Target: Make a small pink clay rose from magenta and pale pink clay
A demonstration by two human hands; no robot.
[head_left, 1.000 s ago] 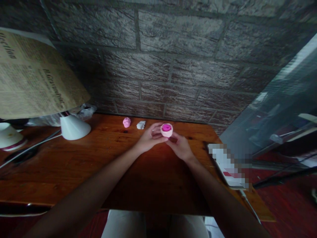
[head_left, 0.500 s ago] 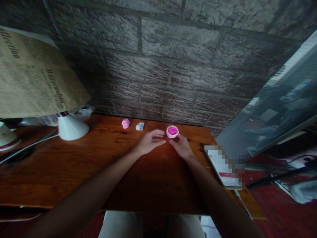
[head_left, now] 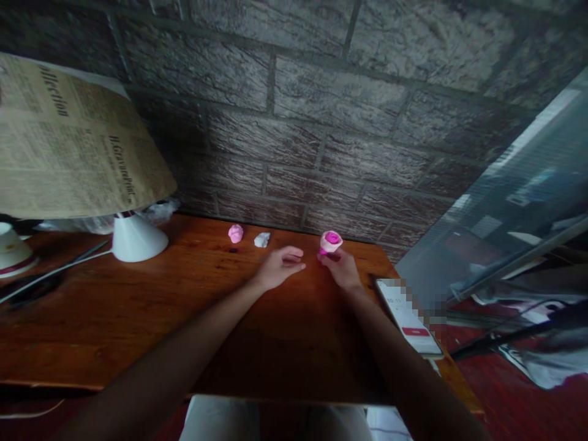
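view: head camera, looking forward and down over a wooden table
right hand: fingertips pinched on the underside of a pink clay rose, holding it just above the tabletop near the far edge
rose: pale outer petals, darker magenta centre, upright, facing up; close to the brick wall behind it
left hand: holds nothing; fingers loosely spread, palm down, low over the wood just left of the right hand; not touching the rose
between hands: small gap, bare wood
far-left of hands: small pink lump and small white lump, side by side but apart, both near the wall and well clear of the left hand
lamp: white cone lamp base at the table's far left, newspaper-print lampshade above it; the shade hides the back-left corner
behind lamp: crumpled clear plastic against the wall
cable: runs from the lamp base toward the left edge
left edge: white dish, partly cut off
right of right hand: phone flat at the table's right edge, screen partly pixelated
right side: slanted glass pane, reflections only, contents unclear
obstructions: nothing lies between the hands and the rose; both forearms cover the table's near middle
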